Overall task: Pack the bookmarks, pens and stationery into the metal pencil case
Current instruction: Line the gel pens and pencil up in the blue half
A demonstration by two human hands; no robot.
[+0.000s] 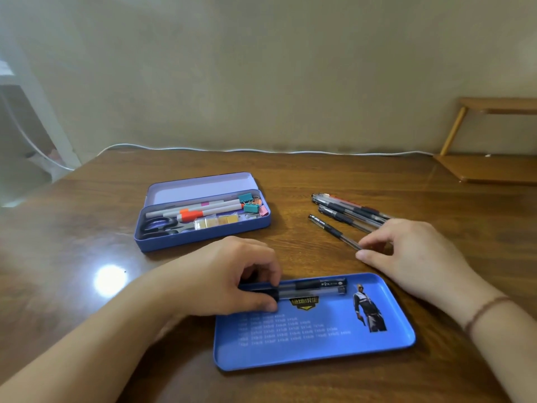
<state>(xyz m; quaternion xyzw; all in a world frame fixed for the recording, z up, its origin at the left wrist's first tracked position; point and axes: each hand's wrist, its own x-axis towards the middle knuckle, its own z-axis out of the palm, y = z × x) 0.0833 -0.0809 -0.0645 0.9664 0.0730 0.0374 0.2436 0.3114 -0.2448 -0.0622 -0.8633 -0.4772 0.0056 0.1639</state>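
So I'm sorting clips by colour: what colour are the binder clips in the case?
Teal binder clips, clearest in the head view.

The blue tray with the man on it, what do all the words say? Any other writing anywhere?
Blue tray, yellow badge: blocky characters, too blurred to read.
Blue tray, pale rows of print: too small to read.
Pen in the tray, white marking on its dark cap: too small to read.
Nothing else shows writing.

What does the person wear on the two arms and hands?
Both forearms are bare, with no sleeves in view. The right wrist carries a thin reddish-brown cord bracelet. The left hand and right hand show no rings or gloves.
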